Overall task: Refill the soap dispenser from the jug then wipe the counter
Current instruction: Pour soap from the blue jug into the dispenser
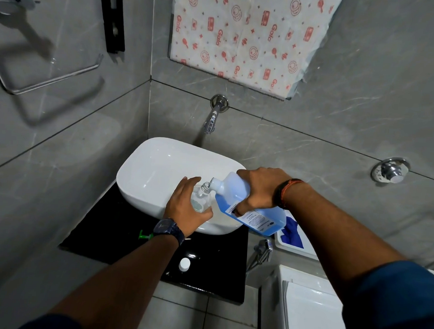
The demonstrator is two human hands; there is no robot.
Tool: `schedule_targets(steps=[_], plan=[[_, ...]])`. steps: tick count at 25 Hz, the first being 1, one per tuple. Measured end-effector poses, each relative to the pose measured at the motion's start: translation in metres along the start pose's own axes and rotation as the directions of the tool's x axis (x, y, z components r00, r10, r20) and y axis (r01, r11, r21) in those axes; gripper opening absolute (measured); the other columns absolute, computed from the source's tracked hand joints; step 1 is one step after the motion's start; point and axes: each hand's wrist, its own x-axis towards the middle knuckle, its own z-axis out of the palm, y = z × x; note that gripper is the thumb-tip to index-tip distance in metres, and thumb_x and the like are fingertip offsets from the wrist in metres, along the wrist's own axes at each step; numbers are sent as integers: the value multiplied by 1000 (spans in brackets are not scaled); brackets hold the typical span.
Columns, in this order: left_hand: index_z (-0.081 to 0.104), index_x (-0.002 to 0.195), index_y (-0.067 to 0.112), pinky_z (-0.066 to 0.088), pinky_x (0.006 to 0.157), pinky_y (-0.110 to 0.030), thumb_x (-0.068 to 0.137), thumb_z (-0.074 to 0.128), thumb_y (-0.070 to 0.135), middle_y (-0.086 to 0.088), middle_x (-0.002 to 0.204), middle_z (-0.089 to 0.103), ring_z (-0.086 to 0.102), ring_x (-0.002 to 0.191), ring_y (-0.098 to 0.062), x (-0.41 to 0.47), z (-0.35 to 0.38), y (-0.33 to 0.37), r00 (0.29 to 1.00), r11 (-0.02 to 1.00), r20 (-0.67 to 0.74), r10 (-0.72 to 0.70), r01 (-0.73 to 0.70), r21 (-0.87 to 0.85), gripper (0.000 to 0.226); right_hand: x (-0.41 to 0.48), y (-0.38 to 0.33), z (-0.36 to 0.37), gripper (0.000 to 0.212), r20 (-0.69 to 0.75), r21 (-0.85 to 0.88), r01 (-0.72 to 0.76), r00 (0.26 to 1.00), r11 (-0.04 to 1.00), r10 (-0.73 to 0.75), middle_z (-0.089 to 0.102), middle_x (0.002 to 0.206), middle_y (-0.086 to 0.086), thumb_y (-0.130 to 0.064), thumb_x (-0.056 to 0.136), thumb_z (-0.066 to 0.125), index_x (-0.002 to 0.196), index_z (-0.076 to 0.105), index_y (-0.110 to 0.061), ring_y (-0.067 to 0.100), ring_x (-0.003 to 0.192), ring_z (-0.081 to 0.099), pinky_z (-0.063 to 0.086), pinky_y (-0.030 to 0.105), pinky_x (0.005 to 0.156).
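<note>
Over a white basin (145, 170) on a black counter (101, 236), grey-tiled walls around, the right hand (258, 189) grips the tilted jug (231, 190); the left hand (186, 208) clasps the dispenser (201, 197).

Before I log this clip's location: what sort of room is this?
Most likely a small bathroom: a white basin on a black counter, a wall tap over it, and grey tiled walls with a towel rail.

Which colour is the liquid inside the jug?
Blue, seen through the tilted jug in the head view.
</note>
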Motion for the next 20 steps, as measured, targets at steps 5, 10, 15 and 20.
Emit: schedule_targets(steps=[5,10,15,20], plan=[[43,129,28,29,94,-20,58,79,29,1,136,48,38,130,-16,0,-1,1,1000,1000,-8,3,-3,13,80,2,-1,-2,64,-4,-29,-5,1000,1000,5,57,85,-6,-78,50,64,95,42,-38,17,70,54,38,29,58],[41,130,29,27,95,-20,58,79,29,1,138,46,36,131,-16,2,-2,1,1000,1000,6,-9,9,26,81,5,0,-4,65,7,-41,-1,1000,999,2,61,89,-6,-79,49,63,96,44,-38,20,75,57,38,30,60],[43,129,27,26,94,-18,58,79,27,1,137,48,36,131,-16,2,-2,2,1000,1000,-4,-12,12,28,80,7,-2,-7,64,11,-61,-3,1000,998,3,60,86,-7,-79,48,64,93,43,-39,20,75,57,38,30,60],[45,129,25,27,94,-18,59,79,25,1,135,49,37,131,-17,2,-3,4,1000,1000,-23,-2,3,22,78,8,-2,-9,63,19,-71,-2,1000,997,4,60,86,-7,-78,47,64,91,42,-39,20,75,57,37,29,60]])
